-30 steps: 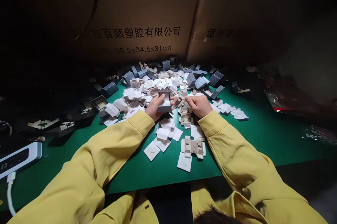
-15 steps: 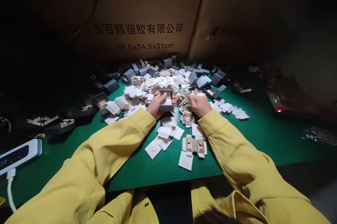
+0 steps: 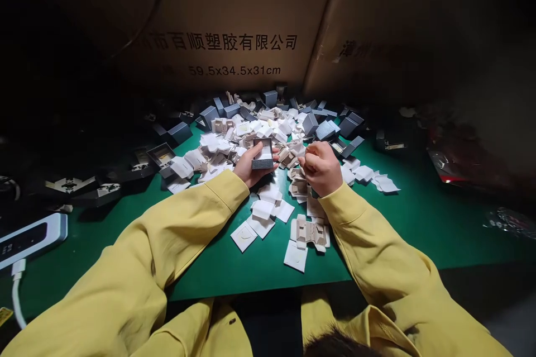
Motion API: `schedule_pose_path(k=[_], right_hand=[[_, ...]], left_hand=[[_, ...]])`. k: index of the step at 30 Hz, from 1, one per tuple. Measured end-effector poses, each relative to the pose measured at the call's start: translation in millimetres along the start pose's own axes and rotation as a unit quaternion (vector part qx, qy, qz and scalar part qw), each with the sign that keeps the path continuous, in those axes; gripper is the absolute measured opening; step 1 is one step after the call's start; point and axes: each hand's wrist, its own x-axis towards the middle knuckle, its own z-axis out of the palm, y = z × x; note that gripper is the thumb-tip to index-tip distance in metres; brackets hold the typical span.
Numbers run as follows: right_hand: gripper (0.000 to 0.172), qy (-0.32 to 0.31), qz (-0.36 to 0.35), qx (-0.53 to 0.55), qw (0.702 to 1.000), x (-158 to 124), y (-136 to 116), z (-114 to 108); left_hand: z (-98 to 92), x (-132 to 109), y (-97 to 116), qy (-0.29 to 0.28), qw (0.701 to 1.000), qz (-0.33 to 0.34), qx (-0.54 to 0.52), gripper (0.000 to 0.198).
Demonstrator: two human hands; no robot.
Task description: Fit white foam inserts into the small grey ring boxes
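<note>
My left hand (image 3: 248, 169) grips a small dark jewellery box (image 3: 262, 163) with its lid up and a white inside. The thumb lies on the box's left side and fingertips show at its right. To the right, my right hand (image 3: 322, 168) is closed with bent fingers, apart from the box; whatever it may hold is hidden. Folded card inserts (image 3: 298, 185) lie just beside and below it. Loose white card pieces (image 3: 263, 209) lie nearer to me on the green table (image 3: 201, 267).
Behind my hands spreads a heap of white paper pieces (image 3: 218, 144) mixed with dark boxes (image 3: 326, 129). Large cardboard cartons (image 3: 247, 5) stand at the back. A white device (image 3: 58, 227) with a cable lies at left, a clear plastic bag (image 3: 469, 161) at right.
The box in my left hand has tilted, showing more of its dark front. My right hand has turned and moved slightly right, its fingers curled. The view has shifted a little.
</note>
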Motion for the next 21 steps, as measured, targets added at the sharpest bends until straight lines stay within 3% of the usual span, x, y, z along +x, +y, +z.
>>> schedule_pose_path(k=[3,8,12,16,18,21], right_hand=[[0.036,0.018,0.03,0.018,0.999,-2.2,0.4,-1.4],[0.039,-0.01,0.112,0.07,0.991,-5.9,4.8,1.9],[0.043,-0.015,0.128,0.099,0.987,-3.7,2.6,2.2],[0.039,-0.073,0.077,0.097,0.99,-4.1,-4.1,2.0],[0.037,-0.052,0.052,0.117,0.99,-6.9,-7.0,4.1],[0.031,0.032,0.072,0.166,0.983,-12.1,-11.7,7.6]], left_hand=[[-0.2,0.3,-1.0,0.003,1.0,0.004,0.0,0.034],[0.2,0.1,-1.8,-0.001,1.0,0.008,0.003,0.034],[0.6,-0.9,-1.5,-0.004,1.0,0.007,0.003,0.035],[1.4,-2.4,-0.1,-0.012,1.0,0.017,-0.024,0.034],[2.6,-3.6,1.2,-0.013,0.999,0.029,-0.037,0.034],[4.3,-5.0,3.0,-0.004,0.999,0.03,-0.041,0.036]])
